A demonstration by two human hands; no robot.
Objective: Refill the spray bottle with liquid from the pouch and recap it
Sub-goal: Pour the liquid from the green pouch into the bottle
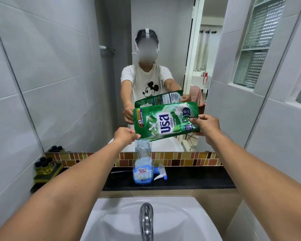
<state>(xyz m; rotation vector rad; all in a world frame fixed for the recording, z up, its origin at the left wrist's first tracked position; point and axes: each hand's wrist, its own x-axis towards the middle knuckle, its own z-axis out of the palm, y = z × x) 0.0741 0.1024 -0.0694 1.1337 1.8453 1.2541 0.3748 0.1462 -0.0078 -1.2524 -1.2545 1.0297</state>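
I hold a green refill pouch [165,121] sideways above the shelf with both hands. My left hand [126,136] pinches its lower left corner, right over the bottle's mouth. My right hand [206,125] grips its right end, which sits higher. Below stands the clear spray bottle [143,168] with a pale blue label, uncapped and upright on the black ledge [198,181], holding some blue liquid low down. Its blue and white spray head [161,173] lies on the ledge just right of the bottle. I cannot tell whether liquid is flowing.
A white sink [122,216] with a chrome tap [146,221] lies below the ledge. Small dark-capped bottles on a yellow-green sponge [44,168] sit at the ledge's left end. A mirror [68,84] behind the ledge reflects me and the pouch. Tiled walls close in on both sides.
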